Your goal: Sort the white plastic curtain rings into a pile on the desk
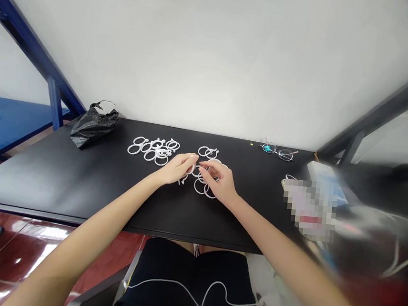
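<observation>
Over the middle of the black table (115,188), my left hand (178,168) is closed, thumb against fingers, on a white ring (191,169) that looks like a curtain ring. Part of that ring is hidden by the fingers. My right hand (220,179) is close beside it, fingers curved and its thumb and forefinger tips slightly apart near the ring. Under and behind my right hand lies a group of similar white rings (201,186), partly covered by it. Another pile of white rings (150,154), with small knobs, lies beyond my left hand.
A crumpled black plastic bag (95,125) sits at the back left. Eyeglasses (277,152) lie at the back right. Nearer on the right are a blurred-out item (309,210), a white box (325,178) and clear plastic. A white cable (178,284) crosses my lap.
</observation>
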`<state>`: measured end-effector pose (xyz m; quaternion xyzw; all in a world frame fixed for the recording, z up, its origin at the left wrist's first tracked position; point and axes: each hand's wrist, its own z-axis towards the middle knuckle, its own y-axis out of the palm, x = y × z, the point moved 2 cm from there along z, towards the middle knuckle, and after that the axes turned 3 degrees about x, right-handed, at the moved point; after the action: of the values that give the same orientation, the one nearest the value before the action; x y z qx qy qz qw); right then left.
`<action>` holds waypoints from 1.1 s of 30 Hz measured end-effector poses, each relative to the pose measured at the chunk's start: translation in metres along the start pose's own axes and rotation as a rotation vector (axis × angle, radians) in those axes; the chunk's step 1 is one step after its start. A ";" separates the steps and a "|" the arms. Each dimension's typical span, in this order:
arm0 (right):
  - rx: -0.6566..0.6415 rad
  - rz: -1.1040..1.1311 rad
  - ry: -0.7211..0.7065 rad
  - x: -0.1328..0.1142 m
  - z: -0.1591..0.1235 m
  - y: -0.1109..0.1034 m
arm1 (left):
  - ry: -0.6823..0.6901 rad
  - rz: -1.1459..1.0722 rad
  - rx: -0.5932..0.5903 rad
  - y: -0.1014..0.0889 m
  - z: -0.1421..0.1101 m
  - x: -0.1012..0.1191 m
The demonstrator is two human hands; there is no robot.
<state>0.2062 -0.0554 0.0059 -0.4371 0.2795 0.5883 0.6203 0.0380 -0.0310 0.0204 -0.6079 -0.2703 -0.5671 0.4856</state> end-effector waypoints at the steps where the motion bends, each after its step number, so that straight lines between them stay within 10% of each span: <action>1: 0.005 0.000 0.002 0.000 0.000 0.000 | -0.006 0.002 0.002 0.000 0.000 -0.001; 33: 0.024 -0.047 0.019 -0.002 0.003 -0.003 | -0.007 -0.060 -0.007 0.002 0.000 0.007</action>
<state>0.2088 -0.0540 0.0098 -0.4418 0.2821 0.5660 0.6363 0.0411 -0.0334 0.0268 -0.6032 -0.2881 -0.5802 0.4654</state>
